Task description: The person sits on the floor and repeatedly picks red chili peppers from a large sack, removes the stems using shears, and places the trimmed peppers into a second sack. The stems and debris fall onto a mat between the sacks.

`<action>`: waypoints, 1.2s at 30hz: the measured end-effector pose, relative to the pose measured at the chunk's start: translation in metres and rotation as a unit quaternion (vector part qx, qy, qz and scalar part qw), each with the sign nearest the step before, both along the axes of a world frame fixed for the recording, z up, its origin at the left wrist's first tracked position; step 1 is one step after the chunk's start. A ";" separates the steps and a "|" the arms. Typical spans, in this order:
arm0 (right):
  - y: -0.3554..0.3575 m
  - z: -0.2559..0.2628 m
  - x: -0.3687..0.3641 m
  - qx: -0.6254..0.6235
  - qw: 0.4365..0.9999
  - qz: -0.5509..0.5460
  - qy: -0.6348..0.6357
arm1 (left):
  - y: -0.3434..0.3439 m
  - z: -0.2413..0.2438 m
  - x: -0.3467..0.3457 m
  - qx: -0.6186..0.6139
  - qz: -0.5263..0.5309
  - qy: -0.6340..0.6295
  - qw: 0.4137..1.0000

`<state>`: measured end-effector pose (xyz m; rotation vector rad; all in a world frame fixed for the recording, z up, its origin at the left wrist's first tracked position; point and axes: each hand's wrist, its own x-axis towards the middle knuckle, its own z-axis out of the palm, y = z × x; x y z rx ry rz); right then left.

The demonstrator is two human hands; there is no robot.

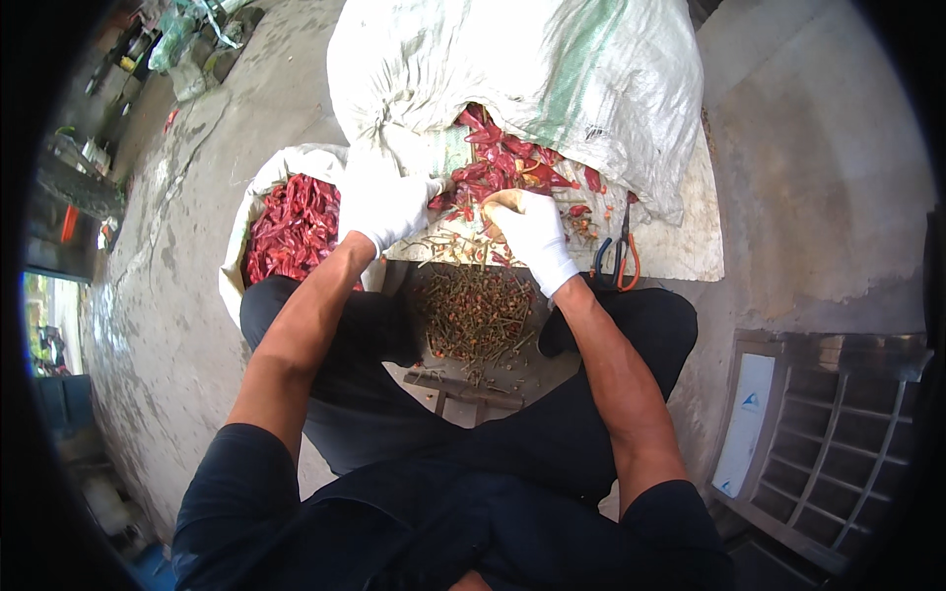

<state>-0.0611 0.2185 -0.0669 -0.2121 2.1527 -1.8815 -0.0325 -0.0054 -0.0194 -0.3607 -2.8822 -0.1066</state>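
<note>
My left hand (pixel 395 213), in a white work glove, has its fingertips around a dried red chili pepper (pixel 441 200) at the edge of a loose heap. My right hand (pixel 528 233), gloved too, has its thumb and fingertips drawn together just to the right; what lies between them is hidden. Beyond both hands, a heap of dried red chilies (pixel 497 159) spills from the mouth of a large white woven sack (pixel 458 59). Beneath them a pale board (pixel 680 247) carries loose stems and chili scraps. An open sack beside my left forearm holds many red chilies (pixel 292 229).
Cutting pliers (pixel 621 255) with blue and orange handles lie at the board's near edge. On the floor between my legs is a pile of stems (pixel 480 314). A metal grille (pixel 828 443) stands at right; clutter (pixel 196 55) lies at far left.
</note>
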 end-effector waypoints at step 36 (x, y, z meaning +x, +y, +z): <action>-0.004 0.048 0.013 0.049 0.945 -0.050 0.321 | 0.027 0.042 0.020 0.581 0.060 -0.346 0.734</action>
